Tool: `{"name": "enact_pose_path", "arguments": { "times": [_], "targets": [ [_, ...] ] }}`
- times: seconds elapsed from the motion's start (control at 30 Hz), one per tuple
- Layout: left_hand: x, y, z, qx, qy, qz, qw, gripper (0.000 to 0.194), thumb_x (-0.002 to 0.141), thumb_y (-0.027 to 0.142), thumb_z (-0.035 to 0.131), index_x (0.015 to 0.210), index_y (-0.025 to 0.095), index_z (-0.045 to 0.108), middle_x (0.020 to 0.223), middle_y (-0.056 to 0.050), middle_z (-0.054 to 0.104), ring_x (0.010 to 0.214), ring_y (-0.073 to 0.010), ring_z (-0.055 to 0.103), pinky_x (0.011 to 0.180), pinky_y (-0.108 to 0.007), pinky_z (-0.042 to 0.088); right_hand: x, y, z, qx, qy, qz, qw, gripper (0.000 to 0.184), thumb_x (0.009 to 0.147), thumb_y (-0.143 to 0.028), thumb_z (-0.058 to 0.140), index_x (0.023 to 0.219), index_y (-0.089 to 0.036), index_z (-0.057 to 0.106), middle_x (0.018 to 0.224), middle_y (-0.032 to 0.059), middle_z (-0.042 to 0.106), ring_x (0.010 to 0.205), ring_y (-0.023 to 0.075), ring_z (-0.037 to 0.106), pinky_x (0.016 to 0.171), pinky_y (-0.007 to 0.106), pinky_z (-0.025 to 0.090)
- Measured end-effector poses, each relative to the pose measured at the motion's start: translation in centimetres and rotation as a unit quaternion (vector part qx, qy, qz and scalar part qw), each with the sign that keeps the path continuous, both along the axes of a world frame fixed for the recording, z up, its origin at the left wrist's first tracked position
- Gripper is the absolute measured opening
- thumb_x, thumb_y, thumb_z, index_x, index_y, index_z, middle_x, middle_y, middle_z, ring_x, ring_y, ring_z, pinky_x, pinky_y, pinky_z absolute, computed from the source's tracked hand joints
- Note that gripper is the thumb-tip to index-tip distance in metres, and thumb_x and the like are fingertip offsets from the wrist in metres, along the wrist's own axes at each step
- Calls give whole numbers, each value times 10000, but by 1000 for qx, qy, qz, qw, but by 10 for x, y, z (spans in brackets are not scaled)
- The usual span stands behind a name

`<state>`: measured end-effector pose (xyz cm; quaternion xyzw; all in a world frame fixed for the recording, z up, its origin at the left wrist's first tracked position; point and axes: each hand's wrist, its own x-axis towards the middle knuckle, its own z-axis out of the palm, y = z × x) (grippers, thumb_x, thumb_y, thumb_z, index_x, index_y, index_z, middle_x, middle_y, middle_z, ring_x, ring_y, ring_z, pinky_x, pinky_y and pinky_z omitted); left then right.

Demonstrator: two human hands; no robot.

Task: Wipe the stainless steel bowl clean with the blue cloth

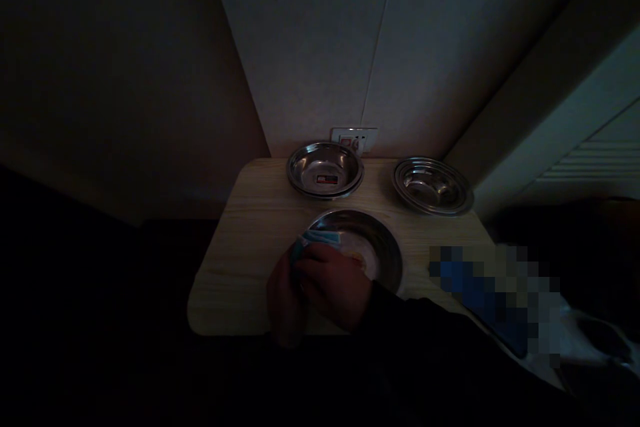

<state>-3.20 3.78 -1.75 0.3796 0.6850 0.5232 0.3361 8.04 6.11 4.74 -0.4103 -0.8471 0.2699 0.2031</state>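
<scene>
We look down on two bare hands brought together at the near left side of a large metal bowl point(387, 247). The right hand point(336, 283) reaches in from the lower right, its dark sleeve point(425, 330) slanting across the near edge of the table; its fingers are bent inward, pinching a blue-green item point(323, 237) (perhaps a cloth or packet; the dim light keeps us from telling). The left hand point(285, 303) stands beside it, farther left, back of the hand outward; its fingers are largely hidden, so we cannot tell how far they are curled or whether they grip the item too. The item shows above the knuckles, over the bowl's left part.

The surface is a pale wood-grained table point(240, 260) with rounded corners. Near its back edge we note a left stack of metal bowls point(325, 180), the top one bearing a dark label, and, well apart, a right stack of bowls point(435, 190). A blue object point(493, 307) (partly pixelated) lies at the right. Behind, we see a pale wall point(310, 47) with a socket plate point(370, 139), and a slatted panel point(595, 157) at the right; deep shadow fills the left.
</scene>
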Motion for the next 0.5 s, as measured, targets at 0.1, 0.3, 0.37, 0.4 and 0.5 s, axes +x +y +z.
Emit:
{"name": "enact_pose_path", "arguments": {
  "times": [0.1,0.3,0.37,0.4,0.5],
  "targets": [
    [3,-1,10,-9,43,-7,999,323,707,154,488,979,194,657,1056,-45,668,1015,-224,574,971,-361,369,3,-5,6,-2,-59,46,997,151,789,-170,521,864,-167,653,970,61,603,887,199,550,770,304,443],
    [11,1,23,9,-76,-44,996,341,776,272,450,1026,139,640,1066,-63,667,1000,-202,592,886,-306,441,17,-17,13,13,-121,81,989,141,797,-193,518,861,-176,642,907,49,606,858,197,542,698,296,429],
    [12,1,22,13,-106,-39,994,351,777,310,464,1027,134,637,1057,-65,670,974,-199,603,857,-297,454,24,-20,13,17,-129,102,986,120,779,-206,530,831,-178,634,900,44,607,836,193,542,658,287,423],
    [12,2,21,14,-111,-36,993,347,776,318,473,1021,137,640,1054,-64,671,970,-197,604,852,-294,454,28,-21,13,16,-131,113,985,105,764,-213,542,811,-179,629,893,40,607,821,189,542,639,280,419],
    [13,1,17,11,-120,-31,992,344,781,332,483,1028,149,638,1064,-62,666,973,-195,600,856,-294,447,44,-21,15,2,-121,120,985,85,731,-186,556,790,-174,616,857,35,602,777,167,544,632,260,414]
  ]
}}
